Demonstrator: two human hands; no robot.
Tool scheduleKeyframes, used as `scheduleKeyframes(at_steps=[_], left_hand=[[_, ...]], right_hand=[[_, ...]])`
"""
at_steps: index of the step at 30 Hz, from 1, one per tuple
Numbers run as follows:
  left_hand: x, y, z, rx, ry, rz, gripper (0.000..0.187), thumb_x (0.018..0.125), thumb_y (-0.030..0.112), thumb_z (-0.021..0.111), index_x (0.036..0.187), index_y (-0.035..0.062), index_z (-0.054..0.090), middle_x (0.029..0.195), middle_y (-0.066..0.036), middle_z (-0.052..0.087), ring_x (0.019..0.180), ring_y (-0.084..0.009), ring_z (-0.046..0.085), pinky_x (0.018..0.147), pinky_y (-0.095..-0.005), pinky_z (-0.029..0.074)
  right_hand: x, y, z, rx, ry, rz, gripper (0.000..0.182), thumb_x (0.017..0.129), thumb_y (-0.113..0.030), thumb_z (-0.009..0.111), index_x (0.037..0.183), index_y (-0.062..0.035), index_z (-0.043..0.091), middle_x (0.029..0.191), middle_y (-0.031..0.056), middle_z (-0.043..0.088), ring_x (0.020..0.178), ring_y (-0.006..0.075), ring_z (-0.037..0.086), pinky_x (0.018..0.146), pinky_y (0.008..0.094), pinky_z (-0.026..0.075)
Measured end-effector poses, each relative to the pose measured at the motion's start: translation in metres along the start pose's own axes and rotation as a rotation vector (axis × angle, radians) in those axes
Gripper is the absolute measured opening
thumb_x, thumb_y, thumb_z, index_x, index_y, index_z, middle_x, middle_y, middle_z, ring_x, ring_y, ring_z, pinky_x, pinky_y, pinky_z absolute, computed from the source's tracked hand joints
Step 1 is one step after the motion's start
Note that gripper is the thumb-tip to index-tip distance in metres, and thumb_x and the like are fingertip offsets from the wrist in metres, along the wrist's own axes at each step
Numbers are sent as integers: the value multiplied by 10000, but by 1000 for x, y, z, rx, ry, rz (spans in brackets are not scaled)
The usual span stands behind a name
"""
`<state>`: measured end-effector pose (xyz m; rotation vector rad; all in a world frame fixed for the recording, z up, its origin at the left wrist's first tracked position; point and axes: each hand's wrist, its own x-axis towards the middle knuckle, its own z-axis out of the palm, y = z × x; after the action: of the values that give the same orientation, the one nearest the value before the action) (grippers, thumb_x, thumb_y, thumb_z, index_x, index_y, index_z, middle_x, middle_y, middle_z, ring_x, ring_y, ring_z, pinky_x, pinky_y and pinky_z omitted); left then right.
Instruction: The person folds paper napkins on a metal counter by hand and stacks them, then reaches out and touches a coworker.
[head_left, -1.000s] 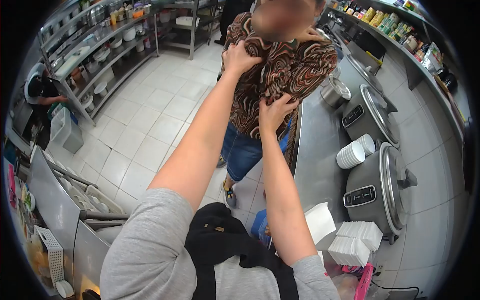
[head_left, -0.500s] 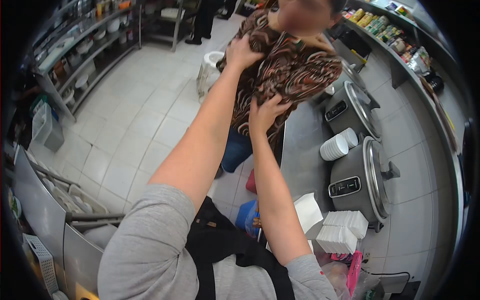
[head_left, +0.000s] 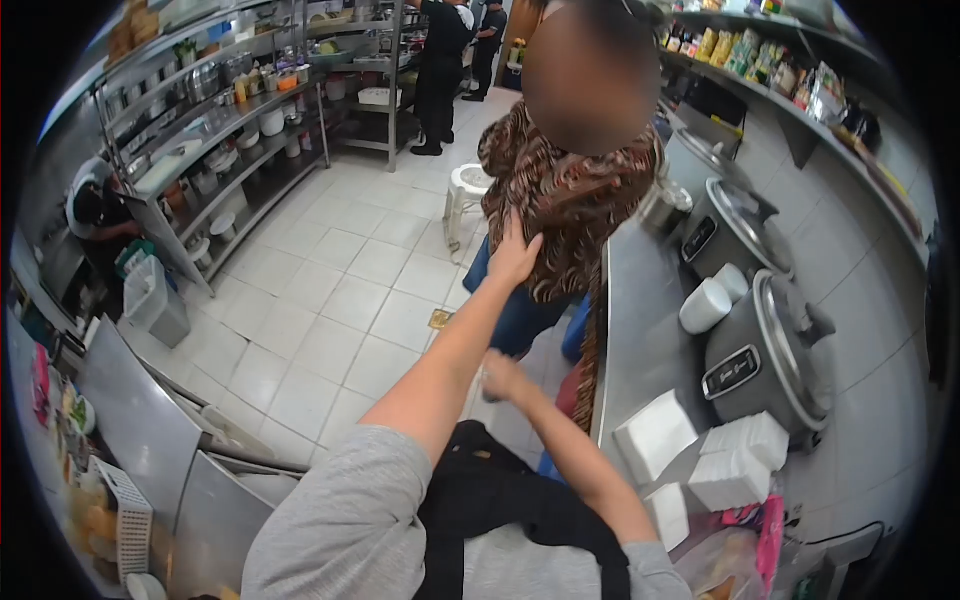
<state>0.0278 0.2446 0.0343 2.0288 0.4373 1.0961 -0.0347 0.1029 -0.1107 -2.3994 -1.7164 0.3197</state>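
Note:
A person in a brown patterned top stands close in front of me, beside the steel counter. My left hand lies against the front of that top, its fingers stretched out and apart, holding nothing. Lower down, my right hand hangs in the air below the person's top, near the counter's edge. It is blurred by motion, and its fingers cannot be made out. Two stacks of white cups stand on the counter beside a grey rice cooker.
White foam boxes and white sheets lie at the counter's near end. A white stool stands behind the person. Steel shelves line the left. Other people work at the back and far left.
The person in the patterned top now stands more upright and farther right. My right hand has come off the top and dropped down. My left hand has moved lower on it.

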Motion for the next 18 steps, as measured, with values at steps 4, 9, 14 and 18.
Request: scheduleKeyframes(at_steps=[4,9,14,18], left_hand=[[-156,-154,-22,349,-1051,-46,722,809,596,525,1177,-24,564,1221,-243,558,1112,-384,549,930,-445,441],[-256,-160,-102,390,-1485,-706,767,790,598,580,1270,4,507,1288,-220,518,1158,-340,526,947,-460,430],[-232,-209,-83,440,-1233,-558,705,741,545,626,1121,-49,618,1162,-255,591,1101,-360,565,943,-427,438],[-229,-180,-33,609,-1270,-319,585,788,480,597,1123,2,637,1181,-226,591,1127,-343,552,964,-426,420]], right_hand=[[-48,-42,94,532,-313,-303,421,814,-305,627,1108,-6,593,1088,219,619,990,365,598,850,425,483],[-90,10,11,250,-109,71,405,790,-289,657,1077,-8,602,1021,209,637,966,375,604,827,438,485],[-76,-6,-39,367,31,27,422,810,-254,645,1147,-10,571,1075,217,617,978,367,596,851,416,477],[-86,-41,-81,593,174,-91,419,833,-210,626,1195,-13,546,1113,201,597,965,330,602,839,384,484]])
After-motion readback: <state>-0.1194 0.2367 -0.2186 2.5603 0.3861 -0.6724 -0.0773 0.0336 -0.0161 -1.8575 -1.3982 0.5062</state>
